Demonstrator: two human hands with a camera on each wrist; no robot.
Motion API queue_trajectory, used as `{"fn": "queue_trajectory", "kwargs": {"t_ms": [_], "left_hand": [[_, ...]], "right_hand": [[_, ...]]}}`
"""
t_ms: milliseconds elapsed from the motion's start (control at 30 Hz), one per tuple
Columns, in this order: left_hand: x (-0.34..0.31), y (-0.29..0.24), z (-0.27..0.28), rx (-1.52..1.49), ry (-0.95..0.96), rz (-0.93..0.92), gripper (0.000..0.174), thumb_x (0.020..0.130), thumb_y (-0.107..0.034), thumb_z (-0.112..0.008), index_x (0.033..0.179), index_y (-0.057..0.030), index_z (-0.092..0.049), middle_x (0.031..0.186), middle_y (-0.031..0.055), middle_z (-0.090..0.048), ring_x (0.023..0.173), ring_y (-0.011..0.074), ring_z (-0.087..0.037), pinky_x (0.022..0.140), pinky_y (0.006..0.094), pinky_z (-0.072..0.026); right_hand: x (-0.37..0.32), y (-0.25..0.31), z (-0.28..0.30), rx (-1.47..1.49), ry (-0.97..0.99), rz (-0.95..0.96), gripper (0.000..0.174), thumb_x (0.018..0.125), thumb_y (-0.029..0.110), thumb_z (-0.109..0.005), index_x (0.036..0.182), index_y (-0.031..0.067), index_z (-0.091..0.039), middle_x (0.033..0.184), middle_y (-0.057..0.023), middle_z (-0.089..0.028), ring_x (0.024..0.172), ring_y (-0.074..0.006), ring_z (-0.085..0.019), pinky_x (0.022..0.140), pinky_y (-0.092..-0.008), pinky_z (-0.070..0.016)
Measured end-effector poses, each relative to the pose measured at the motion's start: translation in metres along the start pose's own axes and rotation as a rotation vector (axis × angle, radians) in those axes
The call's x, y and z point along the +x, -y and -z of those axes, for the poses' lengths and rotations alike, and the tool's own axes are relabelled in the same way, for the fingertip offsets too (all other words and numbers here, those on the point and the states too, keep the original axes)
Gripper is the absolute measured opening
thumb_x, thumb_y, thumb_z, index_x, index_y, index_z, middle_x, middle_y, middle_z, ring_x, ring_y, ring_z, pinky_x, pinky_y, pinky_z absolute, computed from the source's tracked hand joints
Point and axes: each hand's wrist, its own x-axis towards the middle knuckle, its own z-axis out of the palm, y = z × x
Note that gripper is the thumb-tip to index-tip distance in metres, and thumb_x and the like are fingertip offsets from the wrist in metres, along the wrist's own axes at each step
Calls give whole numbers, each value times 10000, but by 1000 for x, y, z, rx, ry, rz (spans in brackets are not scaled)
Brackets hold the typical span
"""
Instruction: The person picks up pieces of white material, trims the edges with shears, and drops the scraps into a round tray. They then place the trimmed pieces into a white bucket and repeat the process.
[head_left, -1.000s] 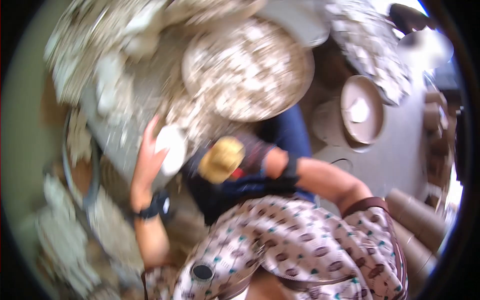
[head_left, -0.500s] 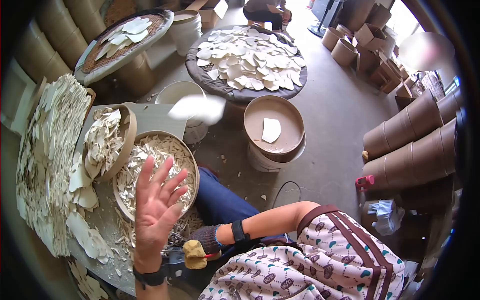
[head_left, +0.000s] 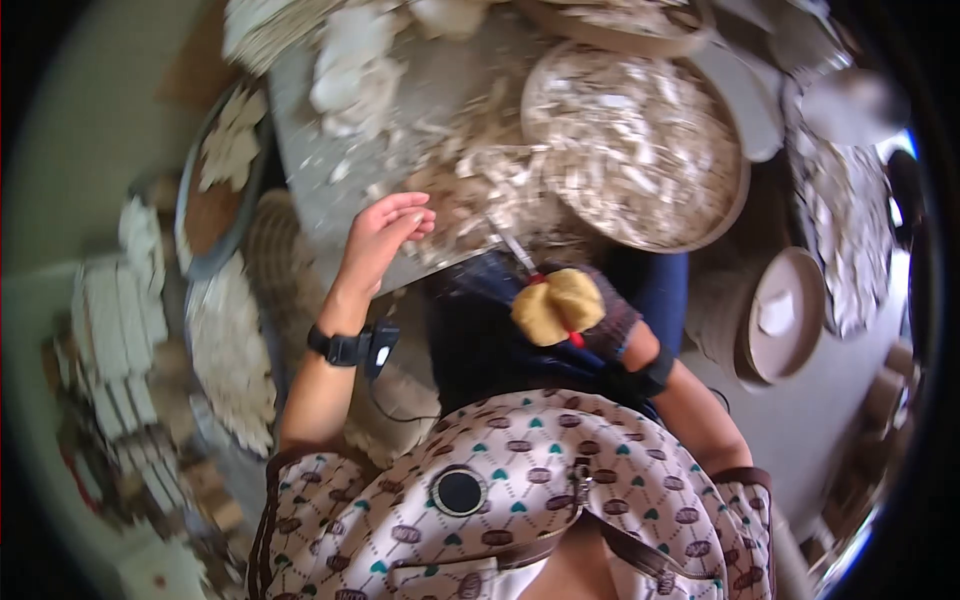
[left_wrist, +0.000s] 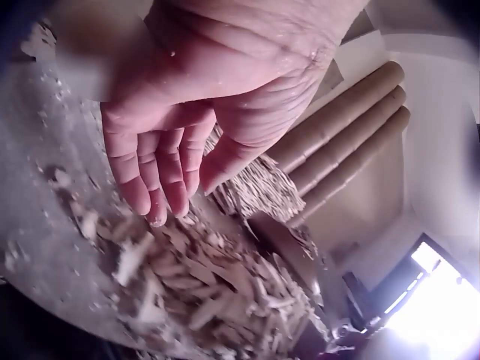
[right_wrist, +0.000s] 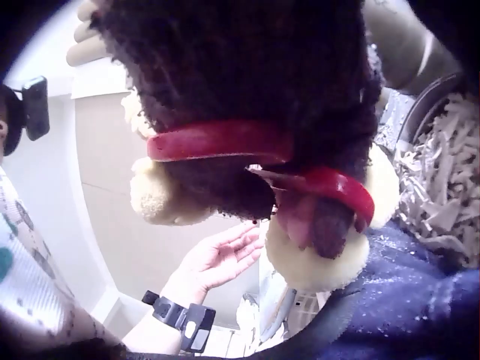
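Left hand (head_left: 378, 240) moved from chip tray (head_left: 744, 180) to table (head_left: 300, 100) edge, fingers loose, empty. Right hand (head_left: 614, 318) grips probable shears (head_left: 516, 252) over lap; likely stiff, weighty, best held by soft yellow padding (head_left: 540, 312).

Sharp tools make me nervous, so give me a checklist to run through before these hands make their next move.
1. Scissors gripped in the right hand: ok.
2. Left hand apart from the blades: ok.
3. Left hand gloved: not ok, it is bare.
4. Piece ready in the left hand: not ok, it is empty.
5. Table free of scraps: not ok, they lie scattered.
6. Blades fully closed: cannot tell.
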Motion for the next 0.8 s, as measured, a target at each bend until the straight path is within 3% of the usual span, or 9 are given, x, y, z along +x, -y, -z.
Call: {"fn": "queue_trajectory", "kwargs": {"t_ms": [67, 200, 267, 367, 500, 600, 667, 700, 800], "left_hand": [[3, 23, 31, 27, -114, 45, 281, 860, -112, -558, 1102, 30, -555, 959, 105, -630, 830, 141, -609, 747, 247, -476], [22, 36, 74, 140, -328, 21, 240, 831, -106, -589, 1028, 29, -606, 881, 83, -649, 777, 127, -614, 707, 235, -474], [39, 38, 89, 236, -415, -32, 231, 807, -117, -615, 991, 21, -631, 837, 76, -656, 752, 126, -616, 683, 238, -476], [74, 47, 112, 712, -681, -199, 228, 766, -132, -646, 943, 10, -646, 807, 79, -659, 732, 125, -614, 648, 249, -480], [98, 54, 119, 971, -623, -181, 191, 744, -127, -663, 872, 14, -645, 792, 86, -662, 711, 135, -625, 633, 257, -481], [95, 51, 115, 784, -509, -114, 194, 783, -123, -636, 929, 5, -633, 830, 105, -660, 709, 155, -636, 628, 248, -490], [80, 35, 95, 335, -362, -57, 200, 815, -110, -606, 980, 3, -612, 873, 121, -653, 707, 162, -638, 627, 242, -501], [68, 26, 81, 111, -284, -27, 204, 831, -103, -591, 1005, 2, -602, 895, 128, -650, 706, 165, -640, 626, 238, -506], [39, 8, 46, -248, -124, -5, 212, 860, -84, -557, 1050, 11, -551, 922, 145, -635, 717, 174, -641, 633, 238, -520]], "right_hand": [[23, -8, 5, -351, -41, 133, 247, 807, 213, -644, 961, 21, -619, 843, -77, -657, 787, -123, -610, 715, -278, -492], [51, -14, -9, -257, -26, 118, 310, 763, 232, -680, 986, 29, -608, 884, -103, -651, 798, -183, -627, 718, -296, -493], [56, -10, -16, -523, 14, 187, 324, 744, 231, -679, 991, 36, -603, 885, -122, -642, 800, -241, -623, 718, -321, -494], [62, -1, -26, -846, 79, 275, 321, 754, 226, -660, 992, 26, -580, 907, -130, -625, 816, -236, -614, 735, -320, -482], [62, 2, -30, -880, 78, 204, 333, 745, 234, -655, 987, 24, -565, 866, -136, -619, 796, -234, -613, 728, -321, -476], [61, 3, -30, -788, 23, 146, 318, 761, 237, -649, 1001, 43, -575, 858, -112, -628, 790, -243, -606, 723, -323, -483], [61, -7, -24, -685, -7, 75, 333, 731, 236, -650, 1011, 69, -582, 873, -135, -628, 804, -323, -605, 712, -364, -493], [63, -17, -19, -568, -19, 36, 308, 753, 227, -645, 1002, 60, -575, 903, -130, -621, 817, -307, -604, 724, -351, -494], [70, -36, -12, -650, 35, 233, 275, 803, 190, -607, 1027, 39, -558, 970, -123, -608, 880, -264, -592, 783, -334, -481]]}}
